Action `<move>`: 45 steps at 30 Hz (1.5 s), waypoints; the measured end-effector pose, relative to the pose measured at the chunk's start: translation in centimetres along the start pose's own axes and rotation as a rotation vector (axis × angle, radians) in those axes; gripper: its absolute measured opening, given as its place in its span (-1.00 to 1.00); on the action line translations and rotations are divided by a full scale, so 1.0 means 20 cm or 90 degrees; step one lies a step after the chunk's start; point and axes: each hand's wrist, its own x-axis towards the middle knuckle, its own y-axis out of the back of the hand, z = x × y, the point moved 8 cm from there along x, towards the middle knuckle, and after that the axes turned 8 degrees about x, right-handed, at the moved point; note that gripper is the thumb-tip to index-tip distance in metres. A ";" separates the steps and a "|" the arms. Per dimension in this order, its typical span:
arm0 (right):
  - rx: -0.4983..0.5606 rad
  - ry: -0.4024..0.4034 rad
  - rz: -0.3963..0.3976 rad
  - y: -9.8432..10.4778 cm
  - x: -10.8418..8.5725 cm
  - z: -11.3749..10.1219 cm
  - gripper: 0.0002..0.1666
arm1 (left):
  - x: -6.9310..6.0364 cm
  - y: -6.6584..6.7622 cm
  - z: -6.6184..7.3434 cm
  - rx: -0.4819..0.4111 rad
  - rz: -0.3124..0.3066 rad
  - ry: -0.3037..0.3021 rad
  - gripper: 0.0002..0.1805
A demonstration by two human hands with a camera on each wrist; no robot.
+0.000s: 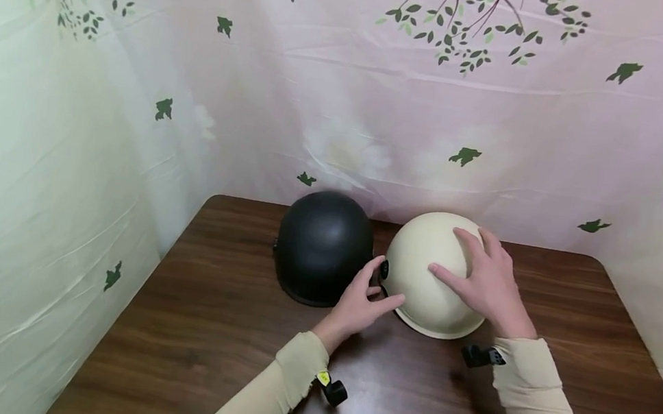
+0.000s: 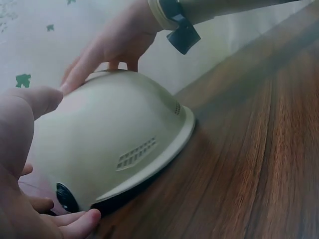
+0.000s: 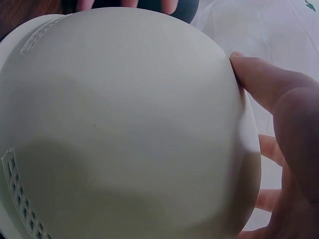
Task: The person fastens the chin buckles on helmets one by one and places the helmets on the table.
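A cream helmet [image 1: 422, 280] sits dome up on the table, with slotted vents and a dark round knob [image 2: 66, 197] near its rim. My right hand [image 1: 489, 278] spans the dome's right side; its thumb and bent fingers hold the shell. At the helmet's left edge is my left hand [image 1: 356, 307], its fingers spread around the knob and its thumb toward the front. In the left wrist view, the left fingertips [image 2: 92, 217] are beside the rim; contact there is hard to tell. A black helmet [image 1: 323, 247] stands dome up just left of both hands.
Brown wood-grain table [image 1: 211, 330] lies beneath both helmets. A pale curtain [image 1: 345, 98] printed with leaves and birds hangs close behind its back edge and along the sides. Small black devices [image 1: 335, 392] are strapped to both wrists.
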 end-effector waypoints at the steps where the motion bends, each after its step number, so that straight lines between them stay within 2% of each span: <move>1: -0.001 0.002 0.000 0.00 0.00 0.00 0.05 | 0.01 -0.01 -0.01 -0.008 0.000 0.007 -0.01; 6: 0.000 -0.004 0.004 0.01 -0.02 0.01 0.05 | 0.03 -0.06 -0.06 -0.043 -0.004 0.042 -0.01; 10: -0.002 -0.007 0.013 0.01 -0.03 0.01 0.04 | 0.05 -0.09 -0.07 -0.086 -0.006 0.054 -0.01; 19: -0.012 -0.018 0.007 0.01 -0.04 0.01 0.04 | 0.08 -0.11 -0.05 -0.123 0.003 0.046 0.02; 26: -0.018 -0.027 -0.006 0.00 -0.07 0.00 0.05 | 0.07 -0.10 -0.05 -0.187 0.015 0.036 0.01; 32: -0.006 -0.017 -0.009 0.01 -0.07 0.00 0.04 | 0.06 -0.10 -0.02 -0.212 0.004 0.020 -0.03; 37: 0.024 -0.004 0.003 0.05 -0.06 0.01 0.03 | 0.05 -0.08 0.04 -0.245 0.002 -0.005 -0.07; 45: 0.089 -0.050 -0.011 0.12 -0.10 0.07 0.04 | 0.02 -0.04 0.16 -0.235 0.006 -0.034 -0.09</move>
